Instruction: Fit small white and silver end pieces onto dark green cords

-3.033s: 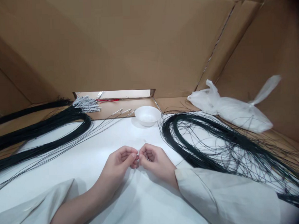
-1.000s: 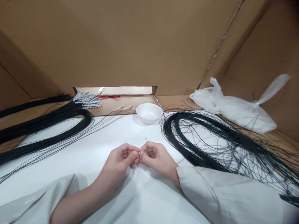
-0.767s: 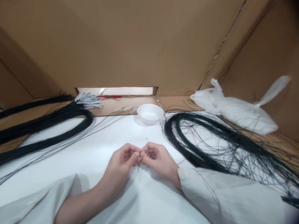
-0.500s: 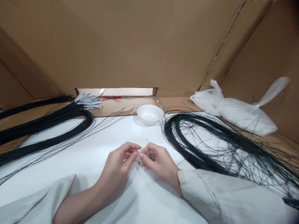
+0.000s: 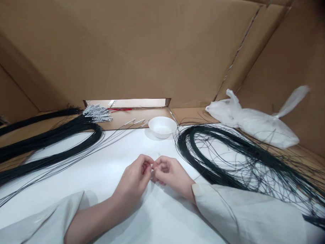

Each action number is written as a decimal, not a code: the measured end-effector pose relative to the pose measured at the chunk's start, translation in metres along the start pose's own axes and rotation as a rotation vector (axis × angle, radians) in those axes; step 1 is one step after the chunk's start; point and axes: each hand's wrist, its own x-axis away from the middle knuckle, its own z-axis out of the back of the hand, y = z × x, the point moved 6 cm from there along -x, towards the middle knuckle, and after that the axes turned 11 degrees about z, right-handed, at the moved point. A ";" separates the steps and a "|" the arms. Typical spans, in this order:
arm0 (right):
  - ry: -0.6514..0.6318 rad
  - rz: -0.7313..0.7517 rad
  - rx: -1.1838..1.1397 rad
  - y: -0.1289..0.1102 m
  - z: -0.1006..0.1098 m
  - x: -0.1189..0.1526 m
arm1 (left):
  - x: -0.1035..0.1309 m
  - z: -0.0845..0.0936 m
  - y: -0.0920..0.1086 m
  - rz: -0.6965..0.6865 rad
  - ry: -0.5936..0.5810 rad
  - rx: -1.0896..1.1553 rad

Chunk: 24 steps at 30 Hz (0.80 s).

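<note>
My left hand (image 5: 135,176) and my right hand (image 5: 172,172) meet fingertip to fingertip over the white table (image 5: 100,167). Both are closed in a pinch. Whatever lies between the fingertips is too small and too hidden to name. Just beyond them stands a shallow white bowl (image 5: 162,126); its contents are hard to make out. To the right of my right hand lies a looped bundle of thin dark cords (image 5: 189,153), with many loose strands.
White-tipped dark cords (image 5: 96,113) lie in bundles at the left, and a few single white-tipped strands (image 5: 130,122) point toward the bowl. A knotted white plastic bag (image 5: 266,127) rests at the back right. Cardboard walls (image 5: 138,48) enclose the table.
My left hand has turned slightly, its fingers curling in more against my right fingertips. The whole view has shifted a little; the objects on the table keep their places.
</note>
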 end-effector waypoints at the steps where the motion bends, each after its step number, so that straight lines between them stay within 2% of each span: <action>1: 0.008 -0.019 -0.024 0.000 0.000 0.000 | -0.003 0.001 -0.001 -0.003 0.018 -0.018; 6: 0.108 -0.075 -0.077 0.000 0.006 0.001 | -0.032 0.008 -0.011 -0.084 0.140 -0.267; 10: 0.103 -0.064 -0.100 -0.002 0.004 0.002 | -0.055 0.002 -0.015 -0.103 0.107 -0.318; 14: 0.102 -0.047 -0.102 -0.002 0.004 0.001 | -0.064 -0.004 -0.009 -0.129 0.071 -0.314; 19: 0.084 -0.030 -0.099 -0.003 0.003 0.002 | -0.049 0.001 -0.002 -0.107 0.055 -0.248; 21: 0.066 -0.013 -0.086 -0.004 0.003 0.002 | -0.036 0.002 -0.005 -0.019 -0.005 -0.098; 24: 0.023 0.044 -0.041 -0.006 0.001 0.003 | -0.018 -0.004 -0.016 0.187 -0.150 0.261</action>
